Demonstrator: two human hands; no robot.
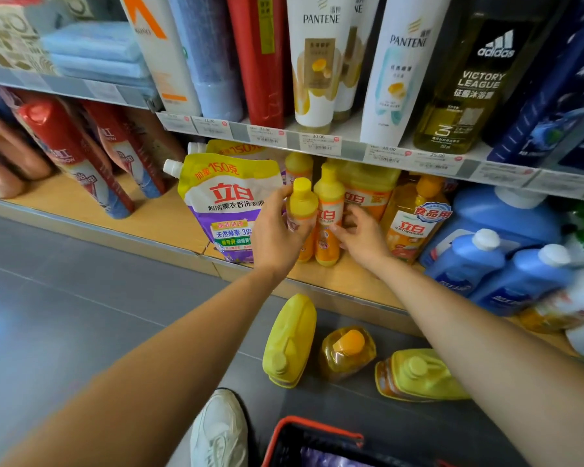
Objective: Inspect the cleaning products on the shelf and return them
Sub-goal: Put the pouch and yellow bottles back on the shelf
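Basket point(317, 433) by my shoe, three jugs point(292, 342) on the floor. Left hand point(277, 237) is wrapped around a small yellow bottle point(302, 203) at the shelf point(169, 214) front, right hand point(361, 237) open, fingertips on its twin point(329, 210). Looks like putting-back time, next I'd stand it upright beside that one

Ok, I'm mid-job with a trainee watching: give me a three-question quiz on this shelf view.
1. True or false: the left hand grips a small yellow-capped bottle.
2. How many yellow containers lie or stand on the floor below the shelf edge?
3. Multiple choice: the right hand is
A) wrapped round a blue jug
B) open, fingers by the second small yellow bottle
C) down in the basket

Key:
1. True
2. Three: the yellow jug, the amber bottle and the tipped yellow jug
3. B
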